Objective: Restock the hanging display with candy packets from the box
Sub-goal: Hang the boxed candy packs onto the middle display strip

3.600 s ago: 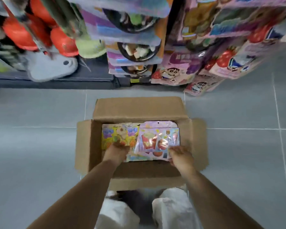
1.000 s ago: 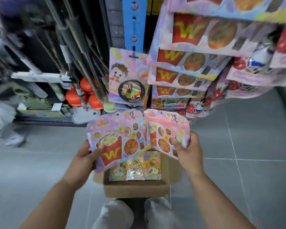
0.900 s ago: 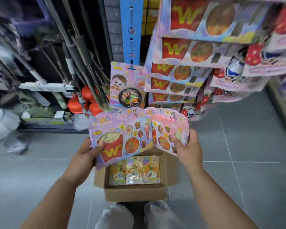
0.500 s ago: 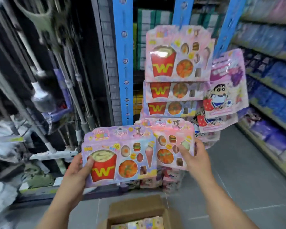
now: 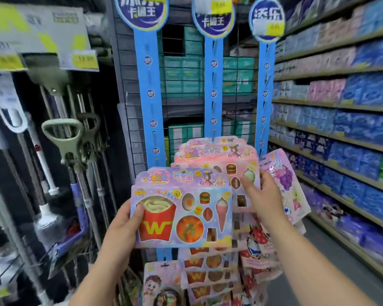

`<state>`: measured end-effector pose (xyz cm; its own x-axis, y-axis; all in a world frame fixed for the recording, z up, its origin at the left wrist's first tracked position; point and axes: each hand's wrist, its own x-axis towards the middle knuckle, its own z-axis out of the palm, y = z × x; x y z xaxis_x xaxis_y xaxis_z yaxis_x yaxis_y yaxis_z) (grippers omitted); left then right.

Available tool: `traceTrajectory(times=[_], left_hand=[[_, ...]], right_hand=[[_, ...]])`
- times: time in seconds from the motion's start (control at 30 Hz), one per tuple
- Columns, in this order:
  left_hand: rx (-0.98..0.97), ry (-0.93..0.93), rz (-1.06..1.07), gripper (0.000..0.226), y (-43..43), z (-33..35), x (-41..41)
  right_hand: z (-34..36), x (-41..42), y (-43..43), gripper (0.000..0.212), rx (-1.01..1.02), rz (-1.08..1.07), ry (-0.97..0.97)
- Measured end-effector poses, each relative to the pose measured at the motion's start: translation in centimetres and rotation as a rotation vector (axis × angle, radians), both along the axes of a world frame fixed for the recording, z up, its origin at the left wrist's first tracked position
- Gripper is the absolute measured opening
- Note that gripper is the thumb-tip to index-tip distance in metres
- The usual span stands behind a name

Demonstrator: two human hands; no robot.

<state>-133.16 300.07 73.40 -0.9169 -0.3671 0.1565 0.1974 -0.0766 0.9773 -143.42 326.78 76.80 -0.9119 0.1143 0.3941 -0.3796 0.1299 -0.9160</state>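
Observation:
My left hand [image 5: 124, 224] grips a pink and purple candy packet [image 5: 181, 208] printed with red fries and a pizza, by its left edge. My right hand [image 5: 263, 197] holds a second candy packet [image 5: 217, 157] of the same kind by its right edge, raised against the middle blue hanging strip [image 5: 212, 85]. The left packet overlaps the lower left of the right one. More of the same packets [image 5: 208, 277] hang lower on that strip. The box is out of view.
Three blue hanging strips stand in front of a wire rack; the left strip [image 5: 148, 96] and right strip [image 5: 264, 96] are bare up high. A cartoon packet [image 5: 285, 180] hangs on the right strip. Mops and handles [image 5: 71, 146] hang left. Shelves of blue packs [image 5: 352, 129] run right.
Both hands have risen from the box with a packet each. The view has tilted up, the box has dropped out of sight, and the right packet now sits against the middle strip.

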Motion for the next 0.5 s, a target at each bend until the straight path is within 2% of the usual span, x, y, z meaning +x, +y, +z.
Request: traceTrajectory(times=[0.27,0.5], left_hand=[[0.034,0.079,0.105,0.02,3.6,3.9,-5.0],[-0.01,0.127,0.186,0.02,5.3,6.6,-7.2]], right_hand=[[5.4,-7.7,2.4,0.032,-0.007,0.071,0.034],[9.3,-11.0,2.8,0.009,0.0,0.182,0.049]])
